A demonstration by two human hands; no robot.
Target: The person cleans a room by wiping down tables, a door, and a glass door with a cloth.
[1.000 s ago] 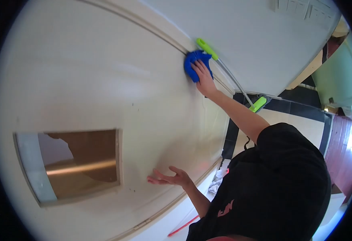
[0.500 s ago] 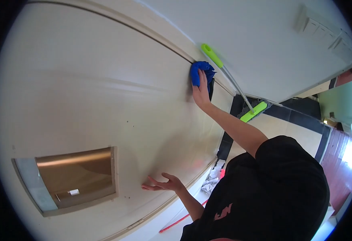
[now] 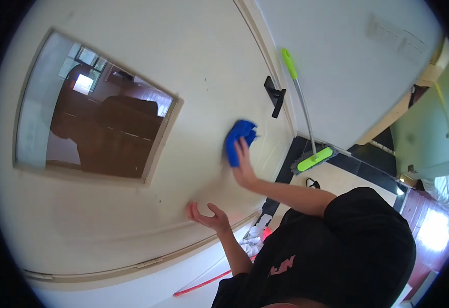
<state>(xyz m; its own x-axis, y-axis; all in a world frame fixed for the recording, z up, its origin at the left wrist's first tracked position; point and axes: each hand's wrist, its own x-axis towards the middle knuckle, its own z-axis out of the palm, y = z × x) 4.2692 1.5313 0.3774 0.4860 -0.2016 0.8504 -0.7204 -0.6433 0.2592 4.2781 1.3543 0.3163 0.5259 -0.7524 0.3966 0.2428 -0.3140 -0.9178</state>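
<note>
Against the pale door (image 3: 204, 133), my right hand (image 3: 245, 167) holds a blue cloth (image 3: 238, 141), its fingers lying over the lower part of the bunched fabric. The cloth is pressed to the door's surface, below and left of the black door handle (image 3: 274, 96) in the head view. My left hand (image 3: 211, 218) is open and holds nothing; its fingers are apart and curved close to the door. Whether its fingertips touch the door I cannot tell.
A glazed opening (image 3: 101, 113) in the door shows reflections. A mop with a green handle (image 3: 289, 63) leans by the wall (image 3: 332, 61), its green head (image 3: 314, 159) on the dark-edged floor. A red pole (image 3: 204, 284) lies near the hinge side.
My right hand has moved with the blue cloth from the door's edge onto its face, uncovering the black handle. My left hand stays raised and open. The view has turned, bringing the opening higher.
</note>
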